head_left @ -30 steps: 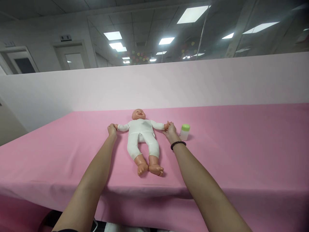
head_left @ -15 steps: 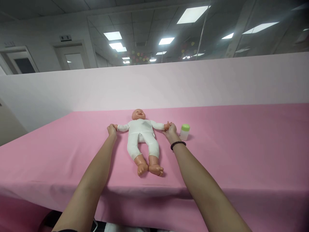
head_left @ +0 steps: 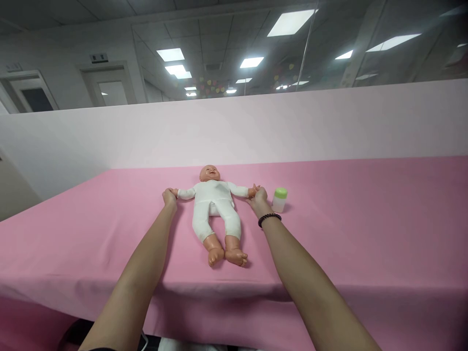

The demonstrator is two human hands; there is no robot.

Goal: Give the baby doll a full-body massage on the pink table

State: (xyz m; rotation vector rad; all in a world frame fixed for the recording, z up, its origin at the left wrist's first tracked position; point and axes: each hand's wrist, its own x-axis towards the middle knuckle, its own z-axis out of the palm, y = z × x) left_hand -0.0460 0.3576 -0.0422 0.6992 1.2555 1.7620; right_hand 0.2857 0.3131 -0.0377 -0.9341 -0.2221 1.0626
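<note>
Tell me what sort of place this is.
Probably an infant-care training room in an office-style building: a baby doll in a white suit lies on a pink-covered table, a small green-capped bottle stands beside it, and panel ceiling lights run overhead.

Small plastic bottle (head_left: pixel 279 200) with green cap (head_left: pixel 281 193) upright on pink cloth-covered desk (head_left: pixel 365 229), pale pink partition (head_left: pixel 256 126) behind it, glass wall (head_left: pixel 365 48) above that, door (head_left: pixel 107 87) at far left, ceiling lights (head_left: pixel 290 22) overhead.
</note>
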